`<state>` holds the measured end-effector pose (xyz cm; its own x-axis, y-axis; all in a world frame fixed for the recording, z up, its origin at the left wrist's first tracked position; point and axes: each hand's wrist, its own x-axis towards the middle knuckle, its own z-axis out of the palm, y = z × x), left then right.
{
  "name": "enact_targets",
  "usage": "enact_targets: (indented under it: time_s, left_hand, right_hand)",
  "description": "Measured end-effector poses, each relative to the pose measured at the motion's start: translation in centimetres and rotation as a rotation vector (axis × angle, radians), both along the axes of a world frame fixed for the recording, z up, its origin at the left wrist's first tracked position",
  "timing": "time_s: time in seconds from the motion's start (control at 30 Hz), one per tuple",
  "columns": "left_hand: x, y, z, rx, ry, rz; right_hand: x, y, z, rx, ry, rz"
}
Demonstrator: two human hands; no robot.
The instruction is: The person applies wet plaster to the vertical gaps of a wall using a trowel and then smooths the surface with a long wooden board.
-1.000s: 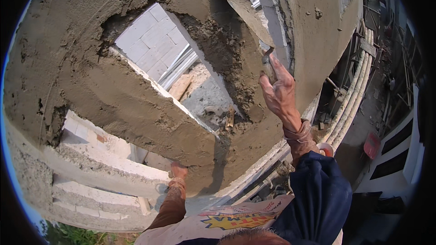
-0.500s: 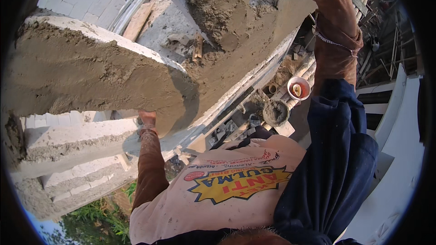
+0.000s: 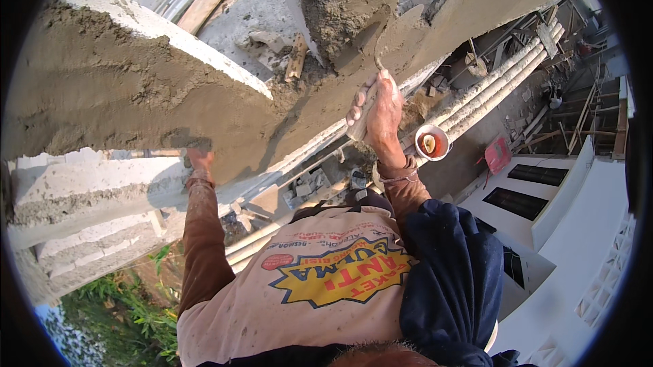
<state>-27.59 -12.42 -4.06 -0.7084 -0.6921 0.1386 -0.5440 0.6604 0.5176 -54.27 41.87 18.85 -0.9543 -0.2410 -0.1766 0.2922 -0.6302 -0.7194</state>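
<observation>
My right hand [image 3: 385, 112] is closed around the pale handle [image 3: 360, 122] of a trowel. The trowel's thin bent neck [image 3: 378, 54] leads up to its blade [image 3: 403, 23], which is smeared with mortar and lies near the wet surface at the top centre. Brown wet mortar [image 3: 122, 95] coats the wall top, smoother near the middle and rough along its far edge. Beside the near edge of this coat is my left hand [image 3: 199, 161], in contact with the wall; its fingers are in shadow and hard to make out.
A thick clump of rough mortar [image 3: 333, 10] clings to an upright block. A small wood piece [image 3: 296, 57] lies in the corner. Below the wall are a white bucket [image 3: 432, 142] with reddish liquid, long poles [image 3: 503, 74] and rubble [image 3: 309, 183]. A white building [image 3: 537, 190] stands at right.
My right hand has come down and left from the upper right, bringing the trowel's neck and blade into sight. My left hand has shifted slightly left along the wall edge.
</observation>
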Motion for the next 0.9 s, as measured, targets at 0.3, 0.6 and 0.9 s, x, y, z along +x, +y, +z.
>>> enact_targets:
  time_s: [0.3, 0.6, 0.9]
  left_hand:
    - [0.1, 1.9, 1.1, -0.195, -0.050, -0.017]
    - [-2.4, 3.4, 2.9, -0.186, 0.194, -0.173]
    - [-2.1, 3.8, 1.0, -0.260, 0.055, -0.154]
  right_hand:
    - [0.9, -9.6, 9.0, -0.477, 0.022, 0.013]
    - [1.6, -6.9, 11.4, -0.041, 0.592, 0.144]
    - [4.7, 1.1, -12.9, 0.335, -0.303, -0.076]
